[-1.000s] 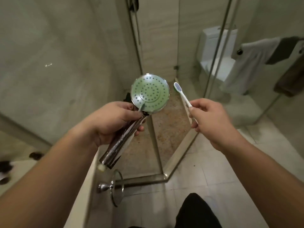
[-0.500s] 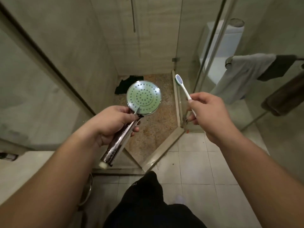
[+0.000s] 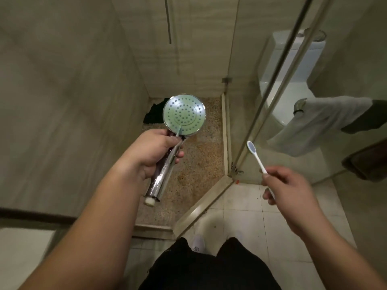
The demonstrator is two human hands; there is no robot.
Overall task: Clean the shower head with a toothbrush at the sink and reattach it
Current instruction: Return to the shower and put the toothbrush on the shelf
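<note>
Left hand (image 3: 154, 152): wrapped around chrome handle of shower head (image 3: 184, 115), spray face at 1 o'clock.
Right hand (image 3: 287, 188): apparently pinching toothbrush (image 3: 256, 156), bristles at 11 o'clock.

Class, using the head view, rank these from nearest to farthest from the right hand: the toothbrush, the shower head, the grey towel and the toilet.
1. toothbrush: held in the right hand.
2. grey towel: up and right, on the rail.
3. shower head: to the left, in the left hand.
4. toilet: top right, behind glass.
</note>
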